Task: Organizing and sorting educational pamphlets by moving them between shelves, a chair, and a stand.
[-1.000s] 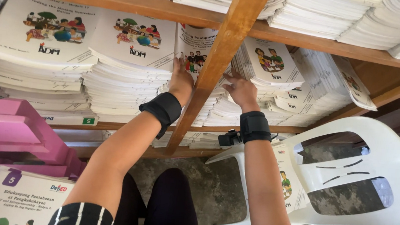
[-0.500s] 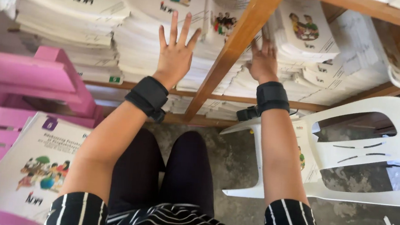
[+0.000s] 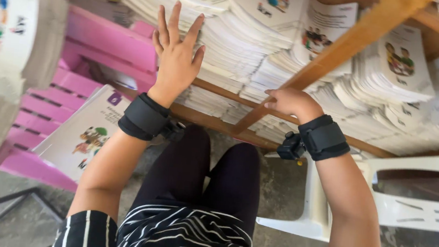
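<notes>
My left hand (image 3: pixel 174 61) is spread flat, fingers splayed, hovering before the stacked booklets (image 3: pixel 237 40) on the wooden shelf (image 3: pixel 214 120), grasping nothing. My right hand (image 3: pixel 290 102) is curled loosely beside the slanted wooden brace (image 3: pixel 336 54), its fingers bent near a lower pile; I cannot tell whether it grips anything. A booklet (image 3: pixel 83 135) lies on the pink chair (image 3: pixel 110 45) to my left, a white plastic chair (image 3: pixel 408 203) to my right.

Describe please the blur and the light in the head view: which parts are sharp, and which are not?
Head view: daylight is soft, without hard shadows; the left hand, right hand and striped top are fairly sharp; the stacked booklets and the book pile at the left edge are smeared; the white chair is bright but not glaring.
</notes>
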